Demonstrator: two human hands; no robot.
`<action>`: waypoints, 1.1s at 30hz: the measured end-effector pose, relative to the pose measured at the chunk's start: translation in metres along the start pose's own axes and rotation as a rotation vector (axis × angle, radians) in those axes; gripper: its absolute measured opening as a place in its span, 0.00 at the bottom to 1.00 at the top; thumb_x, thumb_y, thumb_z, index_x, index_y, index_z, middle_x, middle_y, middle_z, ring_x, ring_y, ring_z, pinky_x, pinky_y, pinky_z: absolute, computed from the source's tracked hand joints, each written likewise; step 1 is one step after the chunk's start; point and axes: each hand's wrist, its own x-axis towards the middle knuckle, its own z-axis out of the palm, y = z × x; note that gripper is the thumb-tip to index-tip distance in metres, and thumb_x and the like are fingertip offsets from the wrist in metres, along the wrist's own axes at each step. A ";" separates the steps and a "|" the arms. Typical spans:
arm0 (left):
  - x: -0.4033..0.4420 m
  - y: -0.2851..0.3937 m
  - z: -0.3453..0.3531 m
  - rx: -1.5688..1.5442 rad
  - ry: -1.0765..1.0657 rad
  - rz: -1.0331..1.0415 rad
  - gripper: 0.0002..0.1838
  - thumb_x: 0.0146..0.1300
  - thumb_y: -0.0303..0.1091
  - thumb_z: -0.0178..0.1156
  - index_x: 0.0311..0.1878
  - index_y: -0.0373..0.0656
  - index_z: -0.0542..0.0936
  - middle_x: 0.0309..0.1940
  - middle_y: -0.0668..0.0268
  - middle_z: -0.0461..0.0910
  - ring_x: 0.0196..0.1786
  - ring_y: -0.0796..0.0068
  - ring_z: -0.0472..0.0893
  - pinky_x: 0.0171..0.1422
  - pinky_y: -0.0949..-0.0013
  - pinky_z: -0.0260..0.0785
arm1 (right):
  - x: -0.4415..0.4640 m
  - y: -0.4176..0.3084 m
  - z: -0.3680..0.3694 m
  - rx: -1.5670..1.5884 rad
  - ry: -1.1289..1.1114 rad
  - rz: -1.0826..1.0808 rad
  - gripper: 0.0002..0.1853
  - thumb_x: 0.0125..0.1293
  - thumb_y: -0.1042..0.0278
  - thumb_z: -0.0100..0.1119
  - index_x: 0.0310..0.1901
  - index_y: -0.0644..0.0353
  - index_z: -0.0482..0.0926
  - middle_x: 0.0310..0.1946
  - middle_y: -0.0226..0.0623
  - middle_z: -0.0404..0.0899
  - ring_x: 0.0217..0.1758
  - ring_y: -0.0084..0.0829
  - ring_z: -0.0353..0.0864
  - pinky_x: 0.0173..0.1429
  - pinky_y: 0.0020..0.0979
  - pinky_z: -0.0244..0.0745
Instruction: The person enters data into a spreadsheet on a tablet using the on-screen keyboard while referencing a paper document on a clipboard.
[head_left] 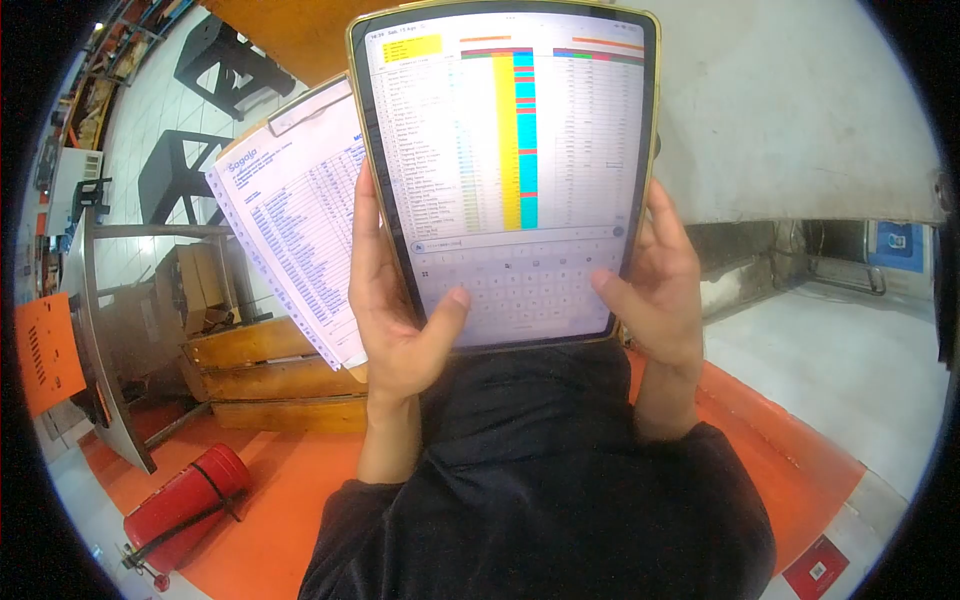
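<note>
A tablet [490, 150] with a pale gold edge is held upright between my two hands. Its screen shows a spreadsheet with yellow and cyan columns, and an on-screen keyboard fills the lower part. My left hand [400, 315] grips the left edge, its thumb over the keyboard. On the opposite edge my right hand [660, 290] is wrapped round the tablet, with its thumb also over the keys. Most of the fingers are hidden behind the tablet. Left of it, partly covered, a clipboard with printed sheets [300, 210] lies tilted.
A wooden bench [290, 345] is under the clipboard. Black stools [185, 175] stand on the tiled floor at upper left. A red fire extinguisher [190, 505] lies on the orange floor at lower left. Cardboard boxes [190, 270] stand at left; a pale wall [800, 110] rises at right.
</note>
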 end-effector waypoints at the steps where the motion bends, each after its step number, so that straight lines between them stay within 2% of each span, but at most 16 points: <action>1: 0.000 0.000 0.000 0.000 0.000 0.000 0.53 0.44 0.30 0.64 0.74 0.33 0.47 0.74 0.51 0.50 0.75 0.60 0.53 0.77 0.62 0.43 | 0.000 0.000 0.000 0.000 0.000 0.000 0.42 0.57 0.86 0.54 0.72 0.72 0.43 0.50 0.46 0.78 0.54 0.27 0.78 0.56 0.26 0.71; 9: 0.003 -0.001 -0.001 0.014 -0.016 0.040 0.53 0.45 0.31 0.65 0.74 0.33 0.47 0.74 0.51 0.49 0.76 0.60 0.51 0.77 0.62 0.41 | -0.001 -0.008 -0.003 0.033 -0.021 0.071 0.43 0.53 0.88 0.48 0.72 0.71 0.42 0.52 0.46 0.77 0.54 0.27 0.77 0.59 0.26 0.68; 12: 0.002 0.000 -0.001 -0.021 -0.008 -0.005 0.53 0.45 0.31 0.65 0.74 0.33 0.47 0.75 0.51 0.49 0.76 0.60 0.51 0.77 0.62 0.40 | 0.000 -0.007 -0.002 0.100 -0.037 0.045 0.44 0.53 0.87 0.47 0.73 0.70 0.43 0.52 0.46 0.77 0.55 0.26 0.76 0.60 0.26 0.66; 16: 0.003 0.000 -0.002 0.027 -0.025 0.038 0.53 0.45 0.30 0.64 0.74 0.32 0.47 0.75 0.51 0.49 0.76 0.60 0.51 0.77 0.62 0.40 | 0.001 -0.007 -0.002 0.091 -0.032 0.071 0.44 0.53 0.87 0.47 0.73 0.70 0.43 0.53 0.46 0.77 0.56 0.26 0.76 0.61 0.27 0.65; 22: 0.003 -0.001 0.000 -0.018 -0.010 0.016 0.54 0.44 0.30 0.64 0.74 0.32 0.47 0.74 0.50 0.49 0.76 0.60 0.51 0.77 0.62 0.40 | 0.003 -0.011 0.000 0.077 0.010 0.095 0.40 0.57 0.87 0.47 0.72 0.70 0.44 0.53 0.47 0.77 0.55 0.27 0.76 0.60 0.27 0.67; 27: 0.002 -0.001 0.002 0.010 -0.016 0.014 0.53 0.43 0.31 0.64 0.74 0.32 0.48 0.74 0.50 0.50 0.76 0.59 0.52 0.77 0.62 0.40 | 0.001 -0.012 0.001 0.096 0.040 0.073 0.30 0.66 0.81 0.46 0.69 0.72 0.51 0.52 0.47 0.77 0.56 0.26 0.76 0.59 0.27 0.68; 33: 0.000 -0.002 0.003 0.042 -0.008 0.011 0.53 0.43 0.31 0.64 0.74 0.32 0.48 0.74 0.50 0.50 0.76 0.59 0.51 0.78 0.62 0.40 | -0.001 -0.012 0.001 0.104 0.054 0.089 0.28 0.68 0.78 0.47 0.68 0.72 0.52 0.50 0.46 0.78 0.54 0.25 0.77 0.58 0.27 0.70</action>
